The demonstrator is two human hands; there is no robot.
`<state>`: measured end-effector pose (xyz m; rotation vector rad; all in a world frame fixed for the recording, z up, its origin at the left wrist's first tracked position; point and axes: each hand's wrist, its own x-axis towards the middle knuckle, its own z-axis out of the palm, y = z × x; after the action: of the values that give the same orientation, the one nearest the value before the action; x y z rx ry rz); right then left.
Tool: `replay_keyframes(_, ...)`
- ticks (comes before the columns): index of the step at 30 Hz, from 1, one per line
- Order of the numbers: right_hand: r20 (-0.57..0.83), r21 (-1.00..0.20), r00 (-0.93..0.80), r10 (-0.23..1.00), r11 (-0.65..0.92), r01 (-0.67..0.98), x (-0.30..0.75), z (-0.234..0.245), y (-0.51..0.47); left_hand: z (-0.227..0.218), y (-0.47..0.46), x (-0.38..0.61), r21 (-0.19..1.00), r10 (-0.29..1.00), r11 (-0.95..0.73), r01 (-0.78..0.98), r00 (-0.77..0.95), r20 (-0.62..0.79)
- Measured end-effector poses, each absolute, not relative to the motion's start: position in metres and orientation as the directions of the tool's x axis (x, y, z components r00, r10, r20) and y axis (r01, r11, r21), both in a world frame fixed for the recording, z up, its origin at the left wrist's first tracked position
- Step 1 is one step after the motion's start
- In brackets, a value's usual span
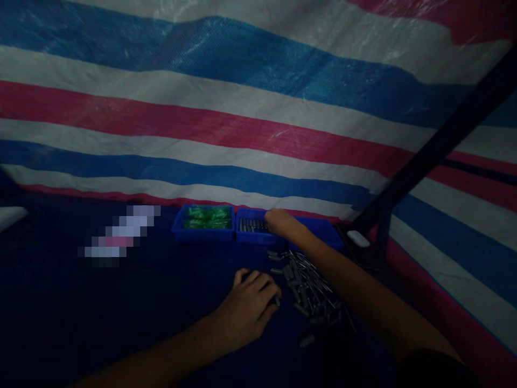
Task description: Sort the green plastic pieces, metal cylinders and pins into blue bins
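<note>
My left hand (255,302) rests low over the dark blue table, its fingers curled. The end of a small grey cylindrical piece (277,300) shows at its fingertips. My right hand (278,221) reaches into the right part of a blue bin (258,237) in the middle of the row, fingers closed and mostly hidden. Beside it in that bin, grey cylindrical pieces (252,223) stand lined up. Between my forearms lies a loose pile of similar grey cylinders (294,277) and thin shiny metal rods (313,272).
Left in the row, a blue bin (204,235) holds green plastic-looking packets (207,216). Another blue bin (323,231) stands at the right end. A white rounded object (358,238) lies beside a dark slanted post (404,178). Striped sheeting (202,124) hangs behind.
</note>
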<state>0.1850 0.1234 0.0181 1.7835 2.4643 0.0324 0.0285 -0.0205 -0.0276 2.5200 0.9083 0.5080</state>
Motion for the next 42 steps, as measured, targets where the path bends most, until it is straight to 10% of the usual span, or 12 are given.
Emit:
replay_keyframes(7,-0.078,0.138,-0.415,0.906,0.422,0.896,0.196,0.028,0.126,-0.034,-0.017,0.029,0.527,0.693,-0.677,0.514,0.687,0.220)
replay_keyframes(15,0.428,-0.334,-0.296,0.854,0.454,0.826,0.224,0.024,0.036,-0.029,-0.016,0.029,0.583,0.727,-0.638,0.503,0.642,0.242)
replay_keyframes(23,0.367,-0.427,-0.451,0.814,0.578,0.696,0.205,-0.014,-0.043,-0.036,-0.010,0.025,0.872,0.844,-0.369,0.320,0.509,0.171)
replay_keyframes(42,0.444,-0.540,-0.321,0.837,0.535,0.650,0.197,-0.020,-0.040,-0.029,-0.009,0.023,0.873,0.843,-0.384,0.302,0.500,0.198)
